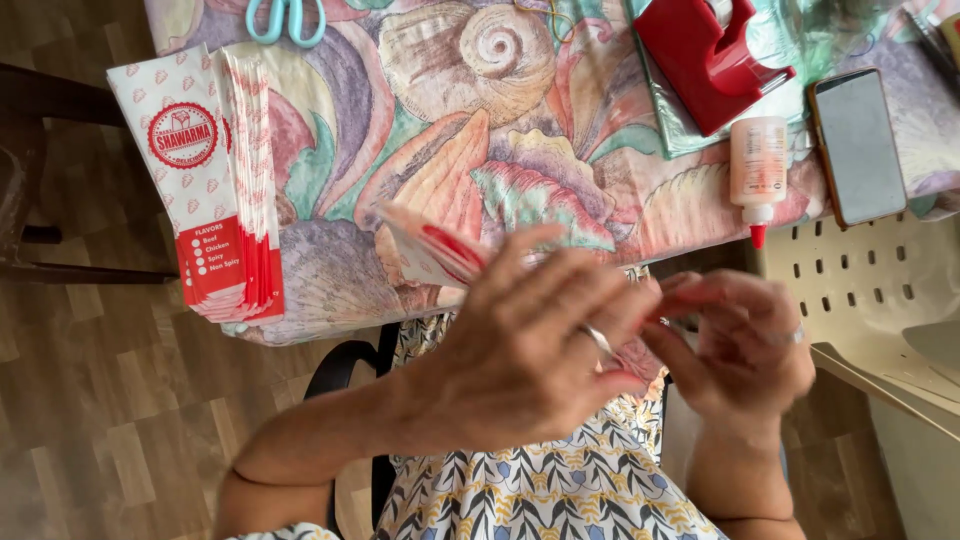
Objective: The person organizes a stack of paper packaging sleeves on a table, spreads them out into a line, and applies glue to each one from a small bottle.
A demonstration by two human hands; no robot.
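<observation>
Shell-print desk (520,150) over wood floor | both hands pinch one paper sleeve (430,250) above lap, left hand (520,350) and right hand (740,350) at its near end | sleeve stack (205,180) at desk edge, within reach | glue bottle (758,170), tape dispenser (705,60) by right.

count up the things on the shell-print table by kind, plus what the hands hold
stack of red-and-white paper sleeves: 1
scissors: 1
red tape dispenser: 1
glue bottle: 1
phone: 1
paper sleeve held by left hand and right hand: 1
total: 6
</observation>
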